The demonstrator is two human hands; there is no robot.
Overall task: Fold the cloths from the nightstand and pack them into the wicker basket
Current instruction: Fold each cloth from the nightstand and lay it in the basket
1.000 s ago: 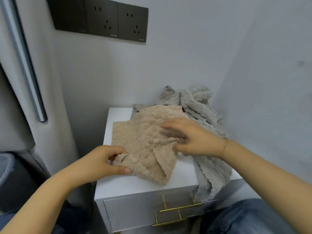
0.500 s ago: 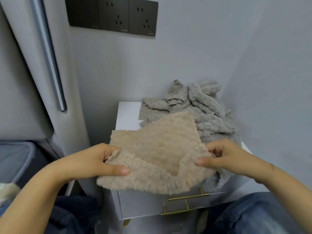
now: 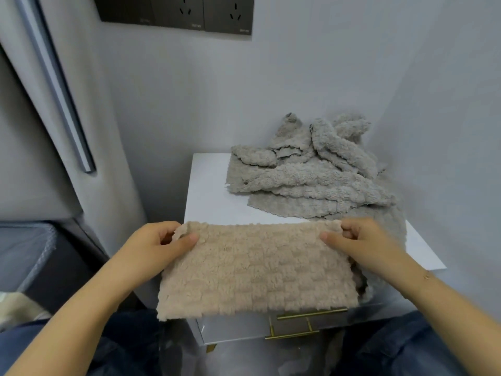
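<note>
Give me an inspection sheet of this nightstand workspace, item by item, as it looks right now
Surface: white nightstand, top partly bare, brass drawer handles in front.
Job's things: beige cloth held up by its top corners; grey cloths heaped unfolded at the back right. Wicker basket: nothing seen.
Clutter: nothing seen.
Grippers: left hand and right hand each pinch a top corner.
Cables: nothing seen.
Surroundings: dark wall sockets on grey walls; grey curtain at left.

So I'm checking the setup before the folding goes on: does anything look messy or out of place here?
The grey cloths lie in a crumpled heap at the back right of the nightstand, one spilling over its right front edge. The beige cloth hangs straight between the left hand and right hand.
</note>
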